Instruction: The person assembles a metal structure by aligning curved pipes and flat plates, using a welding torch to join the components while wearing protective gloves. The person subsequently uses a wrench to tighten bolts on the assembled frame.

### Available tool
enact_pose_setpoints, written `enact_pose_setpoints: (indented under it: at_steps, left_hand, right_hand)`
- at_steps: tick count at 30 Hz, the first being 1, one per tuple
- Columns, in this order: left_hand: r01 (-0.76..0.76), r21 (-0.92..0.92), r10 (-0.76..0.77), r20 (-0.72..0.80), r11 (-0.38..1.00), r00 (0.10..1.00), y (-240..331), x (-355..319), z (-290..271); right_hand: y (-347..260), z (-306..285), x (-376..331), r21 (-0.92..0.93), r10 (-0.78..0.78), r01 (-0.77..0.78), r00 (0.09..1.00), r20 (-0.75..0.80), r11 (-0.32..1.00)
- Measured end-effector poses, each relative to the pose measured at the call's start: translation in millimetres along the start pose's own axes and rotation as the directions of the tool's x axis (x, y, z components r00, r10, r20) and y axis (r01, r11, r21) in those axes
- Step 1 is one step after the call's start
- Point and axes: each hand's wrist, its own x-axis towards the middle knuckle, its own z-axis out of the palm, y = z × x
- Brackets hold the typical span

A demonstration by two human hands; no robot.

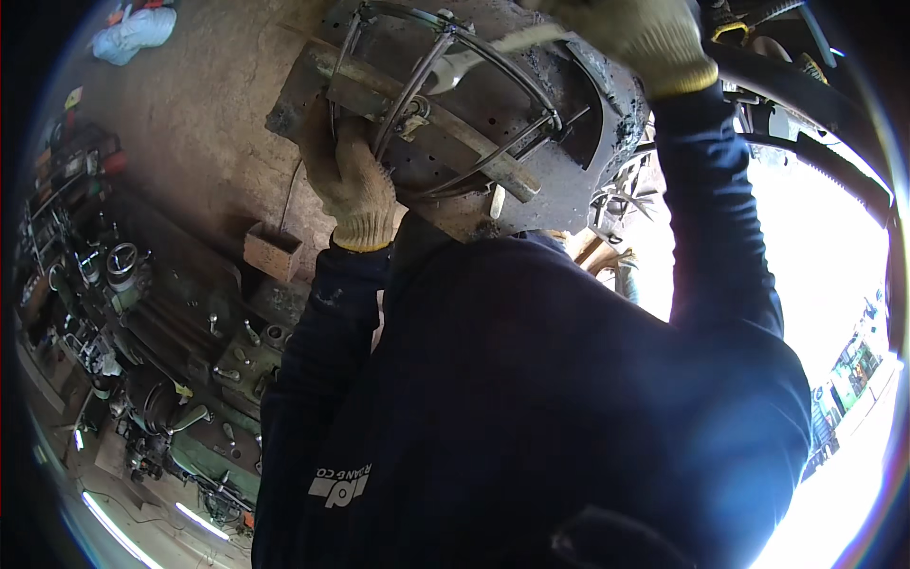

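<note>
My left hand (362, 194), in a knitted work glove, is closed around the near-left part of a bent-rod metal frame (409, 100). The frame's curved bars rest over a dark, scorched steel table (569, 194). A flat metal bar (474, 147) runs slantwise beneath the rods, with a small bolt-like fitting (413, 123) beside it. Farther right, my gloved right hand (640, 43) is raised and smeared by motion. From it a pale wrench (455, 71) reaches left, its head over the frame. The right fingers are partly cut off by the top edge.
Machinery with handles and a handwheel (123, 261) fills the left side. A small rusty box (273, 251) stands on the floor left of the table. A white bag (135, 36) lies at the far left. Dark beams (815, 104) and metal scraps (626, 199) are at the right.
</note>
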Motion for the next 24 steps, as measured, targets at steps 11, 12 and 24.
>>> enact_pose_setpoints:
  at_steps: [11,12,24]
  left_hand:
    - [0.036,-0.12,-0.04,-0.03,0.992,0.999,5.9,3.0,7.1]
    - [0.047,-0.097,-0.051,-0.037,0.994,0.998,7.0,3.9,7.3]
    - [0.157,-0.063,-0.158,-0.021,0.986,0.987,7.5,2.1,6.4]
  right_hand:
    - [-29.4,16.8,-42.1,-0.052,0.241,-0.236,0.962,0.125,0.97]
    - [-32.9,11.1,-37.0,-0.052,0.294,-0.289,0.933,0.209,0.956]
    - [-13.1,42.9,74.5,-0.049,-0.149,0.158,0.979,0.142,0.986]
